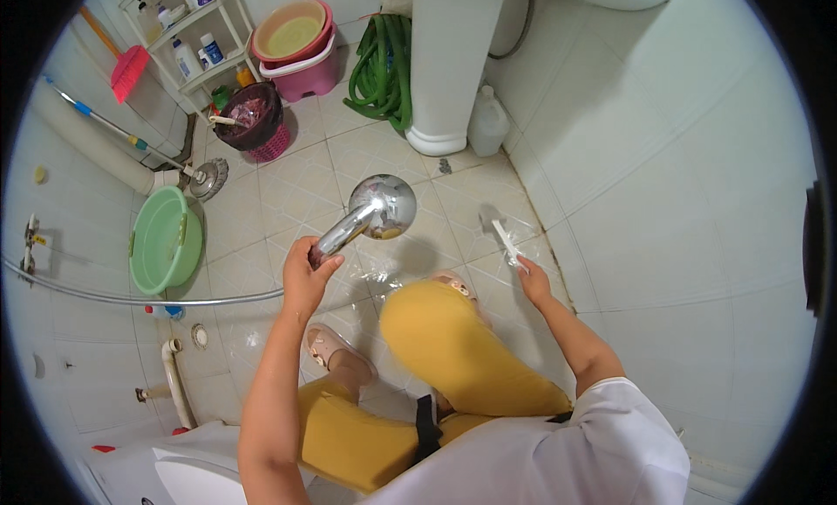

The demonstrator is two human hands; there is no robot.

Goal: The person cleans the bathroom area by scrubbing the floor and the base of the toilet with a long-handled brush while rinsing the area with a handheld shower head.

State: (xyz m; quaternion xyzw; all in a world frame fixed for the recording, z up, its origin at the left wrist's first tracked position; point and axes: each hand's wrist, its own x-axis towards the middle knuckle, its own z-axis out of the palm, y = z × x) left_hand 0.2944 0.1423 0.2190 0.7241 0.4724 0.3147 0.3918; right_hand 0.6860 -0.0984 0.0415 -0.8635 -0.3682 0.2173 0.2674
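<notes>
My left hand [305, 278] is wrapped round the handle of a chrome shower head [384, 207], raised above the tiled floor. From the handle's lower end a silver hose [218, 301] curves away to the left wall. My right hand [534, 283], low by the right wall, grips a slim white-handled tool [505, 240] that points away from me. Whether its far end carries bristles is too small to tell. Wet, shiny patches show on the floor tiles [384, 274] between my hands.
A green basin [163, 248] leans at the left wall near a mop [207, 179]. Farther back are a lined waste basket [253, 121], stacked tubs [296, 47] and a bottle shelf [187, 43]. A coiled green hose [381, 73], white pedestal [445, 69] and plastic jug [488, 126] stand ahead.
</notes>
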